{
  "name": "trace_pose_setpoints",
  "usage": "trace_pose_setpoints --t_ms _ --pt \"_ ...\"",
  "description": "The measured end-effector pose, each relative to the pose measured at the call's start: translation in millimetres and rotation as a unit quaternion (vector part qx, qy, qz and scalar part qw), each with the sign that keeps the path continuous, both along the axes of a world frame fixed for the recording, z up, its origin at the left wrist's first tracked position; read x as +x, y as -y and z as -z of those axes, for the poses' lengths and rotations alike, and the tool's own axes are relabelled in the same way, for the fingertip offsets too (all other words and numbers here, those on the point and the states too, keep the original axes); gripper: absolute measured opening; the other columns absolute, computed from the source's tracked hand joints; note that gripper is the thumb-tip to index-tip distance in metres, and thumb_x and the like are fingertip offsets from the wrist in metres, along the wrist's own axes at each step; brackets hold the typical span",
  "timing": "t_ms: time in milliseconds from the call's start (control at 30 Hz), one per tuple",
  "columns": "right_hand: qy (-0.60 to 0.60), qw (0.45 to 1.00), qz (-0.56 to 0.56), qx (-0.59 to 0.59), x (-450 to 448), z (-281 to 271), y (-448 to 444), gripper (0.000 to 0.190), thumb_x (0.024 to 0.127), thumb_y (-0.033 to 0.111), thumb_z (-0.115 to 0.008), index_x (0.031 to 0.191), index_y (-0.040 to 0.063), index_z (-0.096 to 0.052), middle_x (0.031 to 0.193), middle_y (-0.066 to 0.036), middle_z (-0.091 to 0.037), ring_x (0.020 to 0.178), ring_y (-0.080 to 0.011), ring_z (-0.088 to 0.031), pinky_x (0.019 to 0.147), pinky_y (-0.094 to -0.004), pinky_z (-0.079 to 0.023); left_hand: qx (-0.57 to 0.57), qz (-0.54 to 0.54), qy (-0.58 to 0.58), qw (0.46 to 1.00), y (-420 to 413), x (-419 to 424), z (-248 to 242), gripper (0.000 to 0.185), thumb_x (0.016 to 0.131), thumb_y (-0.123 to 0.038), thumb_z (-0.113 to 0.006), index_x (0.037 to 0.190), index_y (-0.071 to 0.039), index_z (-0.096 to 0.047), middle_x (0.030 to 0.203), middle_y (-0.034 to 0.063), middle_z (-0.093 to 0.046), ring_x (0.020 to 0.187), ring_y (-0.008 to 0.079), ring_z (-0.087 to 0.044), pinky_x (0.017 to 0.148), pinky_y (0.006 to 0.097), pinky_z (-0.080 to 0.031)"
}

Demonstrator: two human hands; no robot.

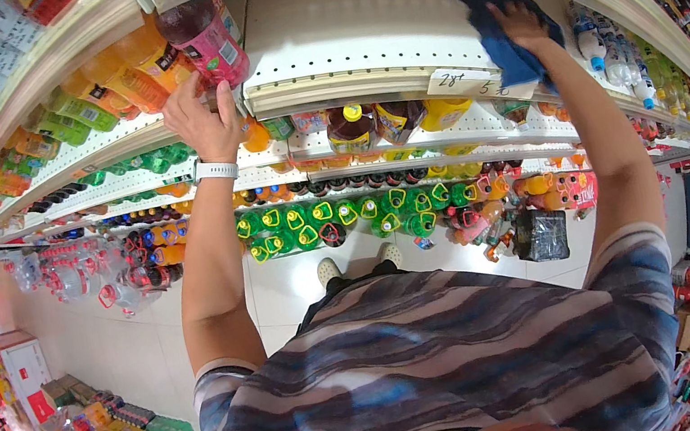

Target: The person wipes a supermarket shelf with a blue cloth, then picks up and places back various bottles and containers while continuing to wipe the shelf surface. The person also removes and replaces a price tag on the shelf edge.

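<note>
My right hand (520,25) lies over a dark blue cloth (506,55), pressing it on the white shelf board (350,43). One end of the cloth hangs over the shelf's front edge, partly across a handwritten price card (459,81). At the left of that board, my left hand (202,119), with a pale watch band on its wrist, is at the shelf's front edge. Its thumb and fingers are spread by the base of a dark purple drink bottle with a pink label (214,49). Whether they grip the bottle or the edge is unclear.
Orange drink bottles (134,79) stand left of the purple one; clear water bottles (611,44) are at the right. Lower shelves hold more drinks. Green bottles with handles (292,224) stand on the floor before my feet, with a dark wrapped pack (540,234) farther right.
</note>
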State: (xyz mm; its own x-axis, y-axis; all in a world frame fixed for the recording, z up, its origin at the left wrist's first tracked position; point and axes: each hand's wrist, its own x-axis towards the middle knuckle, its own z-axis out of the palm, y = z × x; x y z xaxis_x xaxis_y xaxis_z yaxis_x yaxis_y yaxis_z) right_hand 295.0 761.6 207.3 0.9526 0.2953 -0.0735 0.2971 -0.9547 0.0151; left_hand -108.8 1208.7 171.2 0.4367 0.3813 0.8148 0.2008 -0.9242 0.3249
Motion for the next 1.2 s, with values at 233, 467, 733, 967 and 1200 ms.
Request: trace_pose_setpoints --t_ms 233,467,733,967,1200 --pt "0.266 0.880 -0.362 0.155 -152.2 3.5 -284.4 0.056 0.098 0.057 -0.043 0.139 0.021 -0.058 0.144 -0.015 -0.054 0.134 -0.0379 -0.048 0.111 -0.0556 -0.036 -0.013 -0.016 -0.020 1.000 -7.1 9.5 9.3 0.049 0.084 -0.036 -0.072 0.123 -0.009 -0.060 0.099 0.0051 -0.063 0.094 0.0266 -0.058 0.093 0.0426 -0.036" --pt "0.100 0.920 -0.376 0.051 -16.5 -8.1 -212.8 0.044 0.104 0.033 -0.042 0.140 0.011 -0.055 0.155 -0.016 -0.040 0.141 -0.0305 -0.040 0.119 -0.0360 -0.029 0.018 -0.016 0.047 0.999 -4.4 7.6 4.4 0.048 0.080 -0.035 -0.073 0.121 -0.012 -0.062 0.089 0.0011 -0.065 0.087 0.0230 -0.059 0.088 0.0407 -0.039" --pt "0.040 0.997 0.015 -0.058 136.0 -7.3 -48.9 0.047 0.104 0.035 -0.042 0.142 0.010 -0.052 0.156 -0.017 -0.037 0.143 -0.0320 -0.037 0.120 -0.0386 -0.027 0.035 -0.026 0.056 0.997 2.6 9.8 -0.4 0.045 0.082 -0.032 -0.070 0.122 -0.013 -0.061 0.099 0.0026 -0.066 0.092 0.0246 -0.059 0.091 0.0409 -0.038" --pt "0.100 0.966 -0.239 0.002 37.2 -8.8 -285.5 0.049 0.104 0.036 -0.041 0.143 0.009 -0.050 0.157 -0.017 -0.035 0.144 -0.0333 -0.034 0.120 -0.0410 -0.025 0.053 -0.030 0.072 0.996 2.5 7.1 -1.0 0.045 0.084 -0.032 -0.067 0.123 -0.012 -0.060 0.099 0.0033 -0.066 0.092 0.0250 -0.059 0.092 0.0412 -0.037" --pt "0.099 0.908 -0.404 0.051 -91.7 -29.1 -436.7 0.051 0.103 0.038 -0.041 0.145 0.008 -0.047 0.158 -0.017 -0.033 0.145 -0.0345 -0.031 0.121 -0.0433 -0.023 0.055 -0.020 0.080 0.995 3.5 11.1 -1.2 0.044 0.088 -0.039 -0.063 0.121 -0.011 -0.062 0.099 0.0042 -0.066 0.090 0.0252 -0.058 0.092 0.0419 -0.037"
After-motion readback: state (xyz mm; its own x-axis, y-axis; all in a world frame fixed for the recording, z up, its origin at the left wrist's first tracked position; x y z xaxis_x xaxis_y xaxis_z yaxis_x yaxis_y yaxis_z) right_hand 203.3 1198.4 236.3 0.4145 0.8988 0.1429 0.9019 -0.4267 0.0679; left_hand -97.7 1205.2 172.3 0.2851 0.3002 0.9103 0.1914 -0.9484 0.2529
